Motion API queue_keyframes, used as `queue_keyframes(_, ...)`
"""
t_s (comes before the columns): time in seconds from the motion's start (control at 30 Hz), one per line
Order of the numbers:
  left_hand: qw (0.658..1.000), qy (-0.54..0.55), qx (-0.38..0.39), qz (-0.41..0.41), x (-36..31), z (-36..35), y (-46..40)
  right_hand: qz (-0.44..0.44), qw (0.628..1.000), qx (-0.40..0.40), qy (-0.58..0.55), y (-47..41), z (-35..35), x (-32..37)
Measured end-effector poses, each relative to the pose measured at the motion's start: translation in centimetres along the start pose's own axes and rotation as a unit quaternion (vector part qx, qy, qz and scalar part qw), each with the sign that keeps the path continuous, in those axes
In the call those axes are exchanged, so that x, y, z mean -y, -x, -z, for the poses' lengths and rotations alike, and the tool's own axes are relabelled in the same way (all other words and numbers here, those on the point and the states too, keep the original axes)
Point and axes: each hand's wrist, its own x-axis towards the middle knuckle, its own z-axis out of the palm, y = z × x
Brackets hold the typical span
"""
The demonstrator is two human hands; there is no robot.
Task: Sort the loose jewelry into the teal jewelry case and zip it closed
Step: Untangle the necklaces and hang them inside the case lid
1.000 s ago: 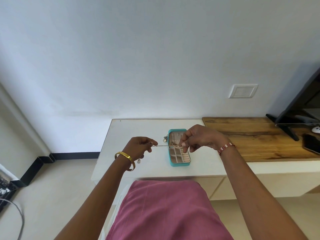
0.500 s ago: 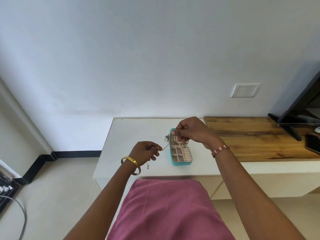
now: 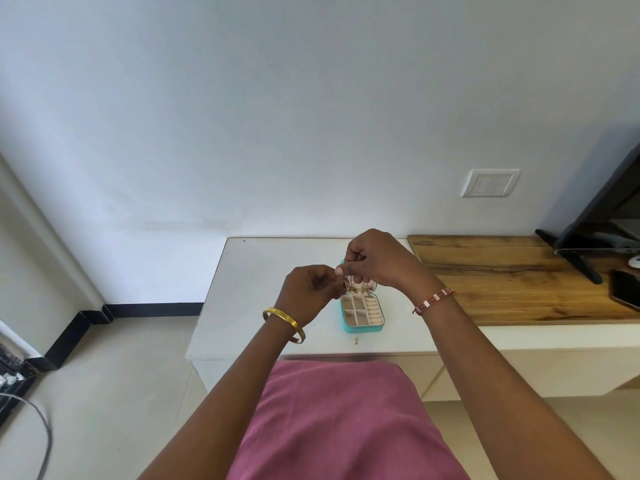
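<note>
The teal jewelry case [image 3: 363,328] lies open on the white table [image 3: 249,299], its cream compartments showing. Small gold pieces hang at the case's hinge line. My right hand [image 3: 377,261] hovers over the case's lid with fingers pinched on a thin chain. My left hand [image 3: 308,292], just left of the case, pinches the chain's other end; the chain itself is mostly hidden between the fingers. A small gold piece [image 3: 356,340] lies loose on the table in front of the case.
A wooden board [image 3: 519,278] covers the table's right part. On it stand a dark screen [image 3: 602,216] with its foot, a black phone [image 3: 625,289] and a small white object [image 3: 634,260]. The wall is close behind. Cables lie on the floor at left.
My left hand has moved right and up toward the case, bringing both hands close together. My right hand has shifted back over the lid. The gold piece in front of the case is now uncovered.
</note>
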Motion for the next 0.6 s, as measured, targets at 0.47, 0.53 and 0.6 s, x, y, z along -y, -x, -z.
queue_keyframes(0.47,0.987,0.155,0.019,0.032,-0.6,0.9,0.1,-0.031,0.936,0.072,-0.342,-0.1,-0.1,-2.4)
queue_keyframes(0.53,0.985,0.167,0.016,0.041,-0.5,1.1,0.1,-0.046,0.895,0.068,-0.438,-0.2,-0.5,-2.8)
queue_keyframes(0.6,0.986,0.159,0.016,0.043,-0.4,1.1,0.1,-0.051,0.868,0.055,-0.491,-0.1,-0.7,-2.9)
